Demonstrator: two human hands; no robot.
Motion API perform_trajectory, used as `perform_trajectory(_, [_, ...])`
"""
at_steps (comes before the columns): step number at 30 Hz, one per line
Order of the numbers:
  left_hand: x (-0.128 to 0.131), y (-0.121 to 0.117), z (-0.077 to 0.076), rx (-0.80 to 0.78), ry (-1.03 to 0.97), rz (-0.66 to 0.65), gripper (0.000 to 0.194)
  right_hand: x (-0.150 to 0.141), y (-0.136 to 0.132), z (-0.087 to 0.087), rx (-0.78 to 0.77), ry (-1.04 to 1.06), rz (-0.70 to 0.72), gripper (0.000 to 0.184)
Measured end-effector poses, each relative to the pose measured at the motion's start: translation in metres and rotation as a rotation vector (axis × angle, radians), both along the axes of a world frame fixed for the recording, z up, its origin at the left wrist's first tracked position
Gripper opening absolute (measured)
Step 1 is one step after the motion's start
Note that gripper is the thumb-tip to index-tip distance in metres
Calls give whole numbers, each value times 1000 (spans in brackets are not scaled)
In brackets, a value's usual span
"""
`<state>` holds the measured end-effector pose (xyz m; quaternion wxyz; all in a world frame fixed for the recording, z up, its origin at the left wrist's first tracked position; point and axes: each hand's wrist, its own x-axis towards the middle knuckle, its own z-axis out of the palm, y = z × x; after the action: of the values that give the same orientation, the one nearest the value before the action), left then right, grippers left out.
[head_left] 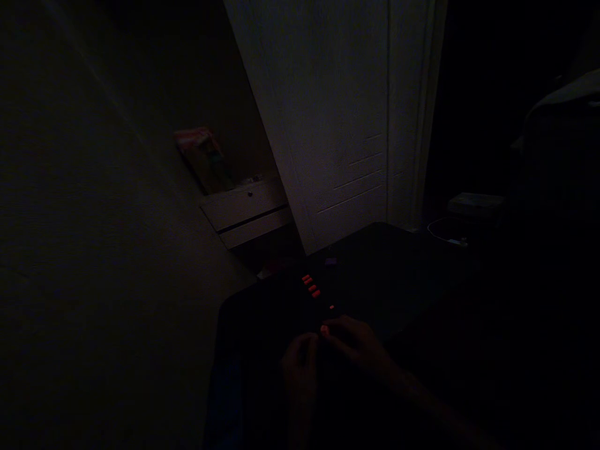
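The scene is very dark. Over the dark table [375,269], my right hand [359,344] pinches a small orange block [325,330] between thumb and fingertips. My left hand [299,365] is close beside it on the left, its fingers drawn together. Whatever lies in those fingers, if anything, is lost in the dark. A single tiny orange piece [332,307] rests just beyond my right hand. Farther off, several small orange blocks [315,293] lie in a slanting row on the tabletop.
Near the far table edge is a small dark purple object [330,262]. Behind the table stands a pale door or panel [337,125], with a white drawer unit [253,203] to its left. A white cable [435,226] and a pale box [475,203] are at the right.
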<state>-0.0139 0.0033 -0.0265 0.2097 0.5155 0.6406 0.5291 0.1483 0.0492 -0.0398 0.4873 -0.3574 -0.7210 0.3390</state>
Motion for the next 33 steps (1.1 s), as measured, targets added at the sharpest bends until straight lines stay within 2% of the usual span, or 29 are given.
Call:
perform_trajectory(11, [0, 1, -3, -30, -61, -121, 33, 0, 2, -1, -16, 8, 40, 32])
perform_trajectory(16, [0, 0, 0, -35, -20, -107, 35, 0, 3, -4, 4, -2, 44, 32])
perform_trajectory(21, [1, 0, 1, -21, 18, -103, 36, 2, 3, -3, 69, -11, 106, 27])
perform_trajectory(27, [-1, 1, -3, -23, 8, -47, 36, 2, 3, -1, 43, 8, 44, 22])
perform_trajectory(33, [-1, 1, -2, -31, -28, -94, 28, 3, 3, -5, 19, 5, 38, 21])
